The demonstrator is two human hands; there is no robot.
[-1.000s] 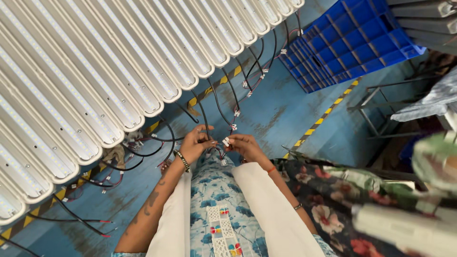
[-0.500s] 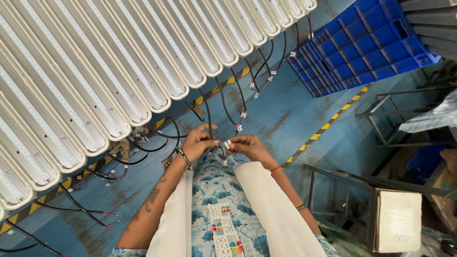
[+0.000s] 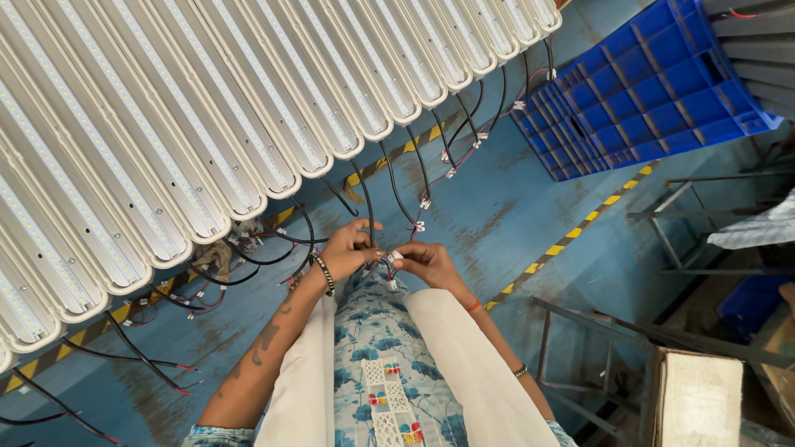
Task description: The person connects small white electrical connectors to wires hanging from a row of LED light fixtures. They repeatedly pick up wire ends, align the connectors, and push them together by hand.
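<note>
Unmoved, both hands pinch one upward-running wire.

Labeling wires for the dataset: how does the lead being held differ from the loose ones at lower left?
The held lead hangs from a light strip and ends in a small white plug pinched between the left hand and right hand. The loose leads lie on the blue floor, untouched, ending in bare red tips. Both are thin black wires.
</note>
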